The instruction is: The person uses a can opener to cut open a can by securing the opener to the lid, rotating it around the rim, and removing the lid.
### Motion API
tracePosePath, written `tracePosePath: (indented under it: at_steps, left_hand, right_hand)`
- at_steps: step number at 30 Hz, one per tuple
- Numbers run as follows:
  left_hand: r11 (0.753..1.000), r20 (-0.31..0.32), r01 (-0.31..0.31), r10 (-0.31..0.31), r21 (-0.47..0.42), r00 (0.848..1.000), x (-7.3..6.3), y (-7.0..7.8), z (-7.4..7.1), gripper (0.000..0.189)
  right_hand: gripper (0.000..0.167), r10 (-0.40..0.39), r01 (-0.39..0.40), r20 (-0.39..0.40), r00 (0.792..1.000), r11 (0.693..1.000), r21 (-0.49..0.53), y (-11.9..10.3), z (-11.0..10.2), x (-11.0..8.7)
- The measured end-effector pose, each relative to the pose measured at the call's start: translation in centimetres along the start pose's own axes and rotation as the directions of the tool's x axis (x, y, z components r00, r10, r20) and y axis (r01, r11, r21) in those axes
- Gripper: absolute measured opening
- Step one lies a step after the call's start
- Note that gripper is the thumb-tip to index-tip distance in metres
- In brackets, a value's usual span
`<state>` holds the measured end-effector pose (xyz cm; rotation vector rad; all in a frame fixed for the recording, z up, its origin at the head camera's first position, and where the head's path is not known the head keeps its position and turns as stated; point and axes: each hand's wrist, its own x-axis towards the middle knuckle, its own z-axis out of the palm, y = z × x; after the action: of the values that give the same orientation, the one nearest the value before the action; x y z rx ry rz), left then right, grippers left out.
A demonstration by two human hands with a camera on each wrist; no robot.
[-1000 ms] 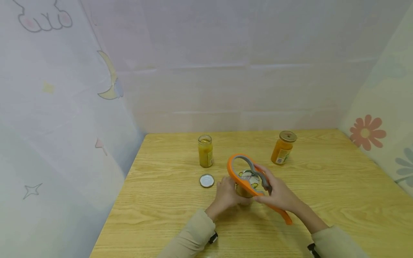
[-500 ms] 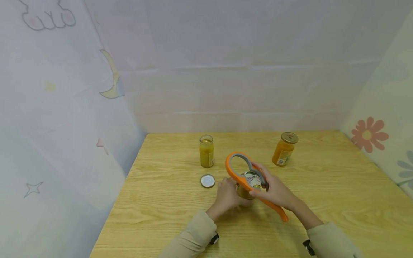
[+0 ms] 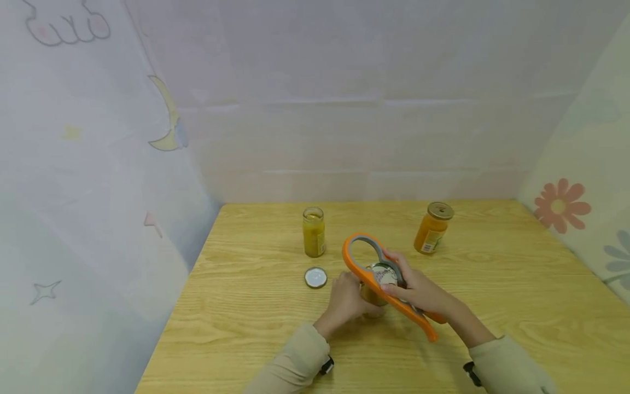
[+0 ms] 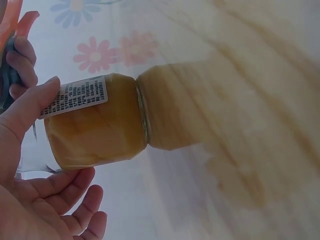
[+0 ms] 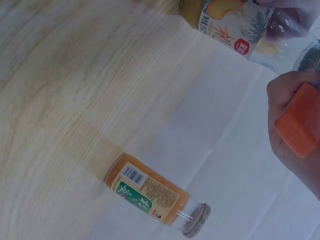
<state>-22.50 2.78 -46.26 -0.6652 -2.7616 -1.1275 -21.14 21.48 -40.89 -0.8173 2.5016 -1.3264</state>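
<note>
In the head view my left hand (image 3: 344,298) grips a glass jar (image 3: 371,296) standing on the table. Its thumb lies over the label in the left wrist view, where the jar (image 4: 100,135) shows yellow-orange contents. My right hand (image 3: 423,291) holds an orange and grey jar opener (image 3: 372,280) by its handles. The opener's smaller loop sits around the jar's patterned lid (image 3: 383,273), while the larger loop encircles nothing. One orange handle end (image 5: 300,120) pokes out of the right hand in the right wrist view.
An uncapped jar (image 3: 314,238) of yellow contents stands farther back on the wooden table (image 3: 236,306). Before it lies a loose lid (image 3: 315,277), pale inside facing up. A capped orange jar (image 3: 431,232) stands back right. Patterned cloth (image 3: 305,137) hangs behind the table.
The right hand has squeezed the opener's handles closer together, and the small loop has settled around the lid. The left hand keeps its hold on the jar.
</note>
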Motion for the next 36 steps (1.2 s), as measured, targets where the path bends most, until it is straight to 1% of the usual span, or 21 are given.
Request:
tracePosePath:
  at_steps: [4,8,12,15,17,20,22,25,27,28,31,33,36]
  left_hand:
    - [0.998,-0.019,-0.040,0.040,-0.049,0.999,0.2,0.1,0.2,0.056]
    - [0.997,-0.033,-0.026,0.024,-0.076,0.999,0.1,0.3,0.0,0.056]
    - [0.997,-0.054,-0.017,0.013,-0.069,0.998,-0.2,0.2,-0.1,0.064]
    - [0.998,-0.061,-0.024,0.021,-0.059,0.998,-0.2,0.1,-0.2,0.067]
    - [0.998,-0.053,-0.025,0.022,-0.055,0.998,-0.2,0.1,-0.2,0.066]
    - [0.999,-0.032,-0.024,0.023,-0.042,0.999,-0.2,0.1,-0.2,0.064]
    - [0.999,-0.018,-0.025,0.024,-0.030,1.000,-0.2,0.2,-0.2,0.061]
    - [1.000,-0.002,-0.026,0.026,-0.005,1.000,-0.2,0.3,-0.2,0.056]
    - [1.000,0.011,-0.019,0.018,0.013,1.000,-0.2,0.4,-0.2,0.053]
    - [1.000,0.015,-0.014,0.014,0.021,1.000,-0.1,0.4,-0.2,0.052]
    - [0.999,0.019,0.004,-0.005,0.036,1.000,0.0,0.4,0.0,0.052]
    - [0.999,0.010,0.010,-0.010,0.049,1.000,0.1,0.4,0.1,0.054]
    - [0.998,-0.001,-0.002,0.002,0.058,1.000,0.1,0.2,0.3,0.057]
  right_hand:
    - [0.074,0.027,-0.027,-0.014,1.000,0.999,-0.040,-0.1,-0.2,-0.2]
    - [0.078,0.065,-0.069,-0.044,0.997,0.993,-0.091,-0.6,0.1,-0.1]
    - [0.083,0.141,-0.150,-0.081,0.987,0.982,-0.117,-1.3,0.7,0.0]
    - [0.085,0.159,-0.173,-0.107,0.981,0.976,-0.130,-1.8,1.0,-0.1]
    - [0.085,0.156,-0.172,-0.112,0.981,0.974,-0.146,-1.9,1.1,-0.1]
    - [0.085,0.154,-0.167,-0.085,0.984,0.971,-0.173,-2.2,0.8,-0.2]
    - [0.084,0.137,-0.148,-0.068,0.988,0.972,-0.180,-2.4,0.5,-0.2]
    - [0.081,0.092,-0.099,-0.051,0.994,0.979,-0.179,-2.6,0.1,-0.1]
    - [0.077,0.066,-0.073,-0.049,0.997,0.985,-0.156,-2.7,-0.2,0.0]
    - [0.075,0.064,-0.070,-0.043,0.997,0.987,-0.145,-2.7,-0.3,0.1]
    - [0.070,0.094,-0.096,-0.027,0.995,0.989,-0.111,-2.5,-0.4,0.3]
    - [0.066,0.102,-0.104,-0.023,0.995,0.987,-0.120,-2.3,-0.3,0.5]
    - [0.061,0.082,-0.084,-0.022,0.996,0.982,-0.169,-1.9,0.0,0.8]
